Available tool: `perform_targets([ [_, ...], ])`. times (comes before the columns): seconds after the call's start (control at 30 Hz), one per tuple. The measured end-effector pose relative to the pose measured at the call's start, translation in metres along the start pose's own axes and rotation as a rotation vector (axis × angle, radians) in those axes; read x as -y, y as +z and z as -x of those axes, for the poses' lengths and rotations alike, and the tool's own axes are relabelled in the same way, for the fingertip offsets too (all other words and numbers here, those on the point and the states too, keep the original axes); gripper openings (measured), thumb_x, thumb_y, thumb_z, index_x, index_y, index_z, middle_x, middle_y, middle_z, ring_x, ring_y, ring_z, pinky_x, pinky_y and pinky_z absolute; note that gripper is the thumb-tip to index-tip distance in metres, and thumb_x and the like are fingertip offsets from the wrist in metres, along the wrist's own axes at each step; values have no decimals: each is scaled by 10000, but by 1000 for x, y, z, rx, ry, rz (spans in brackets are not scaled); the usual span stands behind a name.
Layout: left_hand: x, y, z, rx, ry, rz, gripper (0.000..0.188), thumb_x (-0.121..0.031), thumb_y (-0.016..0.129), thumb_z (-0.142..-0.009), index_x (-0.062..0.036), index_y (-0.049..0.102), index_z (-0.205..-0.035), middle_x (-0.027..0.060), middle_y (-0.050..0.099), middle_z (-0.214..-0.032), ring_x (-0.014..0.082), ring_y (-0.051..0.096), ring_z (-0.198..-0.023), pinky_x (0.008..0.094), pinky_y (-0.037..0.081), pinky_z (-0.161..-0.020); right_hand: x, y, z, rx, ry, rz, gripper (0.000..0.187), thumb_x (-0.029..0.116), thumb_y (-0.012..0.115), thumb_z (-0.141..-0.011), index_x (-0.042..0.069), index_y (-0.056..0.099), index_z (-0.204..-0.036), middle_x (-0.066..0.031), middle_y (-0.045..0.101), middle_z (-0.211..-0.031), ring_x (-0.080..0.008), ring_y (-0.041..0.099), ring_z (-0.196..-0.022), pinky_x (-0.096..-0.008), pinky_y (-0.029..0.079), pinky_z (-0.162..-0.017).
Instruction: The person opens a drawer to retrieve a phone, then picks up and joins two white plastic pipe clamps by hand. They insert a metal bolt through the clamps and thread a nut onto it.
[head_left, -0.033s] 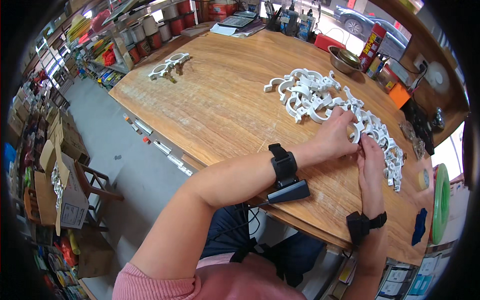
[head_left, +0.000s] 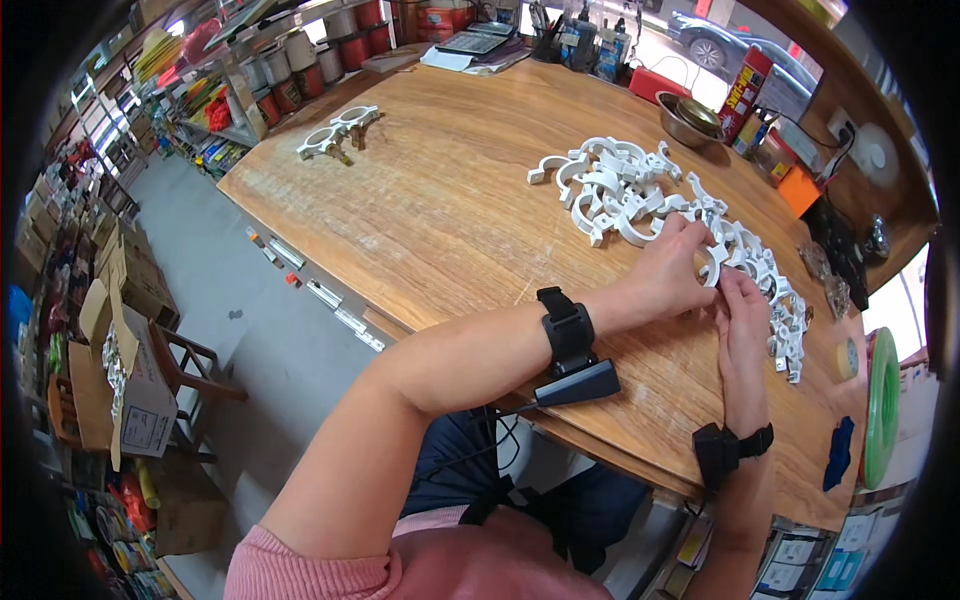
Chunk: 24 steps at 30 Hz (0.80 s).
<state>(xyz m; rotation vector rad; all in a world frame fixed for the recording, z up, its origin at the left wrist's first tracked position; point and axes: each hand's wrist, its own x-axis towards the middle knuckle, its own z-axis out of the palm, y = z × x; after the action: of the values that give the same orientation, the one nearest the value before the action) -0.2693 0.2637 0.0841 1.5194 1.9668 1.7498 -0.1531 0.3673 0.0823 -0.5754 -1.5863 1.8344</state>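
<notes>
My left hand (head_left: 668,272) is closed on a white plastic pipe clamp (head_left: 713,266), its curved ring showing between thumb and fingers. Against the lower end of that clamp, the fingers of my right hand (head_left: 743,318) are pinched together. Whatever small part they grip there is hidden. Just beyond both hands lies a loose pile of white pipe clamp pieces (head_left: 603,187), stretching down toward the right. Two joined-looking white pipe clamps (head_left: 322,138) with brownish metal screws (head_left: 345,158) rest at the table's far left.
The wooden table (head_left: 440,210) carries a metal bowl (head_left: 686,124), a red spray can (head_left: 745,92) and an orange box (head_left: 798,190) at its far right. A tape roll (head_left: 847,358) and dark blue cloth (head_left: 838,453) lie at the right edge. A carton (head_left: 148,400) stands left on the floor.
The fingers of my right hand have shifted very slightly at the clamp. Everything else looks the same.
</notes>
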Motion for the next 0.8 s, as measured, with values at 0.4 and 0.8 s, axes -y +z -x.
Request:
perform_targets([
  [0.4,9,7,-2,-63,75,-48,465,-203,736,-559,-22,548,-945,162,492,-974,298,493,-929,336,419,-815,-1,-3,0,-76,-141,93,177,48,597,-792,-33,570,-947,-48,581,-831,-104,546,-766,-226,458,-679],
  [0.8,12,4,-6,10,78,-234,541,-224,749,-598,-46,527,-1058,93,503,-997,164,512,-835,250,439,-665,2,6,1,32,106,-66,206,206,551,-847,22,587,-931,-39,590,-797,-97,560,-697,-240,455,-574],
])
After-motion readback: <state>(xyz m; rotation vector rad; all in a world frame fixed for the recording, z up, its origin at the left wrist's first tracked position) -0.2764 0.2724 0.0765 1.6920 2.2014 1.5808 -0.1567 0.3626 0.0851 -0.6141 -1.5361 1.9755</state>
